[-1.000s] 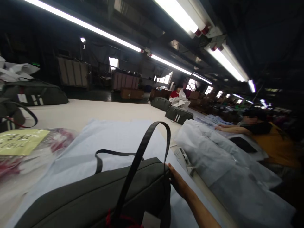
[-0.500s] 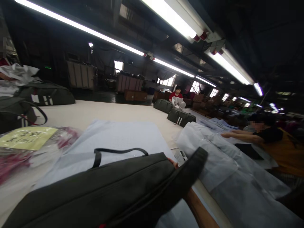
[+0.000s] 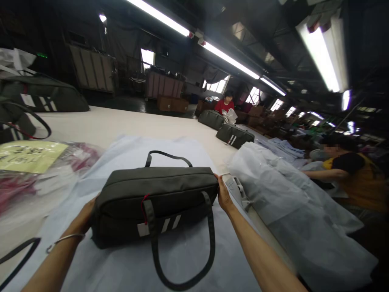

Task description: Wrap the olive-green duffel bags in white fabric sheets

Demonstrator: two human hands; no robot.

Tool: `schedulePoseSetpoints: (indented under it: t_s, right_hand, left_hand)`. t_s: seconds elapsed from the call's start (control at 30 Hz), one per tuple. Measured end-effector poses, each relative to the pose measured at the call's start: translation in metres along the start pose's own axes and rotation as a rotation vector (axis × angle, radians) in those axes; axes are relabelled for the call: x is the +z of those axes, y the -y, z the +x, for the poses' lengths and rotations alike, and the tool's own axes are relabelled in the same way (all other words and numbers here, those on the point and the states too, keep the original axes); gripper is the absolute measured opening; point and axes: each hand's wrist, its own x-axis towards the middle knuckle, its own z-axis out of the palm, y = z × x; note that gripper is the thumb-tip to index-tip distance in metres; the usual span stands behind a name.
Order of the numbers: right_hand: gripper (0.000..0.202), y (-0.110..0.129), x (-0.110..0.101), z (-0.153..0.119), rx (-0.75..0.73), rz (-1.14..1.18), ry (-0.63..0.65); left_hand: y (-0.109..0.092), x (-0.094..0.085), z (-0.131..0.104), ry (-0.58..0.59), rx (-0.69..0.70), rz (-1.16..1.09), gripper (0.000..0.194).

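A dark green duffel bag (image 3: 158, 190) lies on pale bluish sheets (image 3: 118, 267), its front handle hanging toward me and its back handle standing up. Two white stripes, a white tag and a red cord show on its front. My left hand (image 3: 86, 213), with a bangle at the wrist, grips the bag's left end; its fingertips are hidden behind the bag. At the right end, my right hand (image 3: 223, 192) holds the upper corner with fingers pressed against it.
More dark bags (image 3: 45, 95) sit at the left beside a plastic-wrapped bundle with a yellow label (image 3: 32, 156). Grey translucent sheets (image 3: 291, 211) cover the right side. A person in orange and black works at the right; another in red stands farther back near two bags (image 3: 235, 136).
The bag has turned so its striped front and hanging handle show, and it now rests farther from me. My left hand has come into view at its left end. The camera view has shifted.
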Motion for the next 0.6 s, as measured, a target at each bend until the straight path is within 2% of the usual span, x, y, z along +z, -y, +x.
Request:
schedulePoseSetpoints:
  t_s: [0.1,0.2,0.27,0.33,0.4,0.47,0.53,0.6]
  right_hand:
    - [0.067,-0.022,0.000,0.000,0.069,0.054,-0.074]
    - [0.064,-0.031,-0.012,-0.001,0.144,0.054,-0.229]
    - [0.061,-0.031,-0.022,-0.009,0.086,-0.059,-0.354]
    - [0.058,-0.026,-0.029,-0.023,-0.047,-0.207,-0.398]
    - [0.058,-0.017,-0.029,-0.042,-0.214,-0.356,-0.268]
    - [0.061,-0.006,-0.019,-0.059,-0.374,-0.492,-0.007]
    - [0.065,0.007,-0.004,-0.069,-0.467,-0.572,0.219]
    - [0.065,0.022,0.011,-0.069,-0.500,-0.583,0.291]
  left_hand:
    - [0.016,0.002,-0.012,0.088,-0.093,-0.105,0.059]
    - [0.018,-0.013,-0.020,0.021,-0.236,-0.183,0.057]
    - [0.014,-0.025,-0.021,0.019,-0.219,-0.185,0.053]
    - [0.005,-0.035,-0.018,0.097,-0.109,-0.147,0.050]
    - [-0.009,-0.039,-0.008,0.157,0.015,-0.074,0.054]
    - [-0.032,-0.037,0.009,0.165,0.104,0.040,0.062]
    - [-0.062,-0.029,0.031,0.211,0.162,0.204,0.068]
    - [-0.096,-0.017,0.053,0.363,0.158,0.265,0.070]
